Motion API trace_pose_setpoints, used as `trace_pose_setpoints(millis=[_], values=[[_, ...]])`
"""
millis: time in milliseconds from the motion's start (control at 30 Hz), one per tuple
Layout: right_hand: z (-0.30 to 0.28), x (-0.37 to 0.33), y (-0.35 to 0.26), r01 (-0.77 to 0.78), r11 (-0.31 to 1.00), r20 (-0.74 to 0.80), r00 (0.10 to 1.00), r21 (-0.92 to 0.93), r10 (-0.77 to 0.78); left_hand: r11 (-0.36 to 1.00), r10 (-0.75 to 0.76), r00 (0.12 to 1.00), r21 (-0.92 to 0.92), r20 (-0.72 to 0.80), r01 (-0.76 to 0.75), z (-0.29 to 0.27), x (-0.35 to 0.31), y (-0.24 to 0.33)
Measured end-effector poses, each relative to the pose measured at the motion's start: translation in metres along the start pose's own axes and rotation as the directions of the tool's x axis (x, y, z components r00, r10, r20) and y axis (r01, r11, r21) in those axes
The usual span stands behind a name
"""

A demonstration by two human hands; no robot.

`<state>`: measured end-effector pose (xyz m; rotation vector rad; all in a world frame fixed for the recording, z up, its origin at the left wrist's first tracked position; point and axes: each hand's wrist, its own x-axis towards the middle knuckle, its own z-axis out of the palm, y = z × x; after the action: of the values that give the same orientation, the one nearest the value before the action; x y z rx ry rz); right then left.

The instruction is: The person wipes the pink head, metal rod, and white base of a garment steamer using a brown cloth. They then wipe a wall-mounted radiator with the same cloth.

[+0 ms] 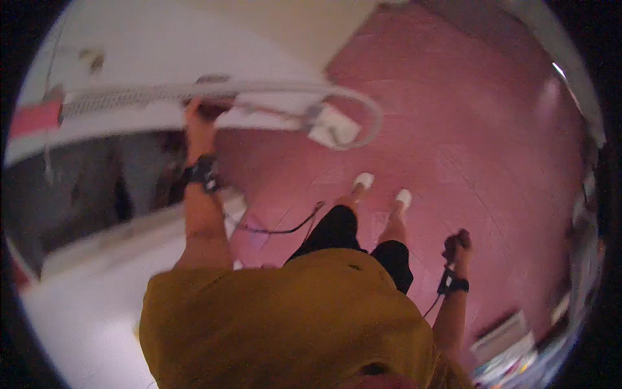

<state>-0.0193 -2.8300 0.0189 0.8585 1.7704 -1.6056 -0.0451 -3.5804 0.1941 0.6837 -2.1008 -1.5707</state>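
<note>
My left hand (206, 111) reaches forward beside a long pale hose (259, 87) with a ribbed stretch. Its fingers look closed around something dark just under the hose; blur hides what it is. From there a thin bar runs right to a white squarish piece (334, 126), around which the hose curls in a loop. Low at my right side hangs my right hand (459, 245), over the floor. It is dark and blurred, so its fingers cannot be made out. Both wrists carry black straps with small devices and cables.
A red block (35, 120) sits at the hose's left end. Below the hose is a dark recess (97, 181), with a pale surface (84, 311) nearer me. Reddish-pink floor (466, 142) spreads ahead and right. A pale box-like item (502, 337) stands at the lower right.
</note>
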Motion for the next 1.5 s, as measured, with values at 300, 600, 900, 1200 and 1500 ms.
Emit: trace_pose_setpoints(millis=[300,600,900,1200,1500], values=[[0.128,-0.095,0.093,-0.002,0.974,-0.307,0.949,-0.228,-0.07,0.885,-0.23,0.959,-0.444,-0.163,0.137,-0.02,0.062,-0.011],[0.22,-0.155,0.254,0.072,0.949,-0.537,0.836,0.308,0.111,0.908,-0.21,0.975,-0.356,0.071,0.221,0.032,0.086,-0.006],[0.225,-0.128,0.35,0.105,0.814,-0.598,0.732,0.572,0.326,0.955,-0.022,0.99,-0.291,0.136,0.061,0.078,0.077,0.057],[0.163,-0.237,0.431,0.158,0.955,-0.913,0.368,0.25,0.178,0.942,0.092,0.913,-0.333,0.399,0.051,0.172,-0.044,0.122],[0.114,-0.268,0.486,0.259,0.841,-0.869,0.287,0.475,0.403,0.915,0.08,0.774,-0.354,0.629,0.194,0.372,-0.173,0.159]])
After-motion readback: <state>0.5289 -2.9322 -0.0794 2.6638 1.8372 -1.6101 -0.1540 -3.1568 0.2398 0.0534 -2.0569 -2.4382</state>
